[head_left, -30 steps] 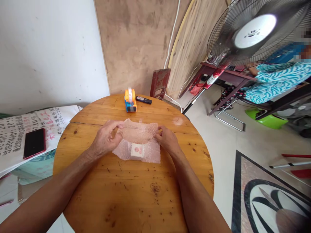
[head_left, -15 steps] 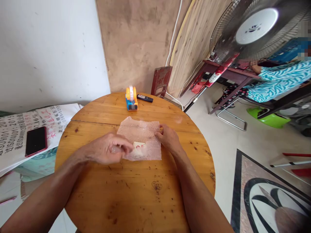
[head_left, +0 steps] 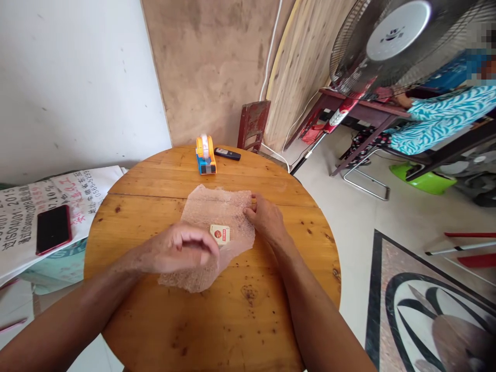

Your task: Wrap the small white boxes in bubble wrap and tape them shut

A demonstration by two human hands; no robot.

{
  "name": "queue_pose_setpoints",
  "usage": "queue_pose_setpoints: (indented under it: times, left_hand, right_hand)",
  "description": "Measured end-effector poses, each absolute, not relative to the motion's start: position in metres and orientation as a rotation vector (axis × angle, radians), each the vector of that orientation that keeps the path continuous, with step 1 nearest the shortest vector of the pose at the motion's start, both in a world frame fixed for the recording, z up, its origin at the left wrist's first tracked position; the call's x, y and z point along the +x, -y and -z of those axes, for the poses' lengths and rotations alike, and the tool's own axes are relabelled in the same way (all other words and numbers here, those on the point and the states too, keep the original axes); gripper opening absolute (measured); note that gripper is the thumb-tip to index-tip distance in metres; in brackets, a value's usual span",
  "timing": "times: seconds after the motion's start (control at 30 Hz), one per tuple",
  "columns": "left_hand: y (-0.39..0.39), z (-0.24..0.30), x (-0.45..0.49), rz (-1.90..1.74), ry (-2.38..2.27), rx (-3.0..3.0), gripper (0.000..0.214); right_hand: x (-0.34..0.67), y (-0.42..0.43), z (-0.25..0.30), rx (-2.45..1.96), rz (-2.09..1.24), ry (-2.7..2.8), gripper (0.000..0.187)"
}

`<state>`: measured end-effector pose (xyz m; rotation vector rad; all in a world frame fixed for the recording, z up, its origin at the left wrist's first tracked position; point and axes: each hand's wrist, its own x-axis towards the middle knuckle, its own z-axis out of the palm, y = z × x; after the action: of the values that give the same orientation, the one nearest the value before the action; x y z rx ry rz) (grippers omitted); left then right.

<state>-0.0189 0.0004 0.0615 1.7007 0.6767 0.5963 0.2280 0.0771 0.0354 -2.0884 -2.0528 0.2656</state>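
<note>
A sheet of clear bubble wrap [head_left: 217, 204] lies spread on the round wooden table [head_left: 232, 330], one corner reaching toward the lower left. On it rests a small, flat, cream-coloured box [head_left: 220, 234] with rounded corners, a red round emblem and a red label. My right hand [head_left: 267, 219] grips the wrap's right edge, thumb on top and fingers beyond the edge. Over the sheet's left part is my left hand [head_left: 182, 248], fingers curled and slightly blurred, tips just beside the box. Whether those fingers hold any of the wrap is unclear.
Toward the table's back stand an orange and blue tape dispenser [head_left: 205, 155] and a dark remote-like device [head_left: 227, 154]. A phone [head_left: 53, 230] lies on printed sheeting at left. At right are a standing fan [head_left: 395, 36] and a seated person [head_left: 445, 121].
The wrap's lower left part has spread out toward me, past its former front edge. The box now shows more fully. My left hand has shifted slightly; my right keeps its grip.
</note>
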Motion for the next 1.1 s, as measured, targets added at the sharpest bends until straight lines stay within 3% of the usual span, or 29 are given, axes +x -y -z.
queue_pose_setpoints:
  times: [0.13,0.33,0.53,0.73,0.97,1.1]
  left_hand:
    - [-0.009,-0.043,-0.013,-1.013,-1.166,1.779,0.026]
    - [-0.011,-0.019,0.002,-0.813,-1.223,1.94,0.095]
    - [-0.013,-0.011,0.007,-0.708,-1.236,1.943,0.124]
    - [-0.018,0.005,0.007,-0.672,-1.233,2.16,0.134]
    - [-0.019,0.0,0.008,-0.605,-1.25,2.287,0.129]
    - [-0.02,0.0,0.008,-0.6,-1.304,2.274,0.125]
  right_hand:
    - [0.226,-0.076,-0.038,-2.114,-0.234,2.046,0.034]
    - [0.224,-0.074,-0.046,-2.186,-0.177,2.155,0.02]
    - [0.235,-0.078,-0.045,-2.261,-0.088,2.067,0.025]
    - [0.242,-0.076,-0.058,-2.059,-0.208,2.007,0.007]
    - [0.214,-0.046,-0.073,-1.167,-0.984,2.079,0.013]
    - [0.203,-0.035,-0.068,-1.036,-1.004,2.313,0.023]
